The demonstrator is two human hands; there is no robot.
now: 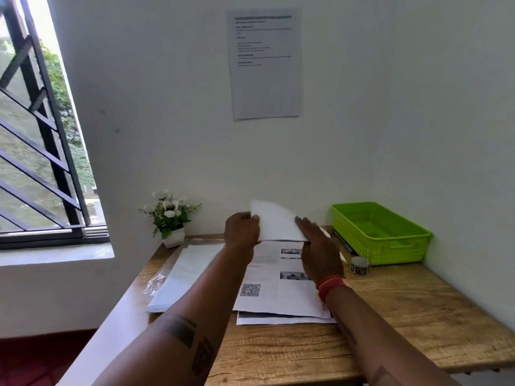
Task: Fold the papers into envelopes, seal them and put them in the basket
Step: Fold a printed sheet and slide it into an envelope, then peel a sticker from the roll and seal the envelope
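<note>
We're at the wooden table (390, 316), and both hands are on a printed sheet (278, 291) lying in the middle of it. The left hand (242, 228) pinches the far left edge of the folded-up flap (274, 221), which stands tilted off the sheet. The right hand (320, 250) lies flat, fingers straight, pressing on the flap's right side and the crease. Under the sheet we see another paper (278, 320) peeking out at the near edge. To the left lies a stack of white paper (184, 274) in clear wrapping. The green basket (381, 246) sits at the far right against the wall, a small tape roll (359, 265) just beside it. A flower pot (172, 235) stands in the far left corner.
</note>
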